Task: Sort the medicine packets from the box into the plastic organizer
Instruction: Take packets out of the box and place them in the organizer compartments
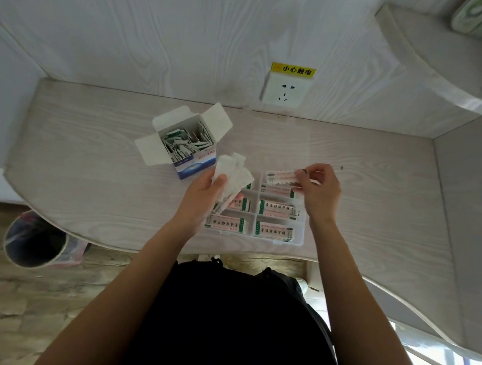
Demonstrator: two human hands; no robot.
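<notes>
An open white and blue box (188,143) stands on the desk, its flaps spread, with several medicine packets inside. To its right lies the clear plastic organizer (298,234), whose compartments hold packets with green and red print. My left hand (204,199) grips a fanned bunch of white packets (233,172) above the organizer's left side. My right hand (320,191) pinches one packet (279,177) by its right end, level over the organizer's far right compartment.
The pale wooden desk (85,170) sits in a white alcove with a wall socket (285,89) behind the box. A waste bin (35,238) stands on the floor at the lower left. A shelf (445,64) juts out at the upper right.
</notes>
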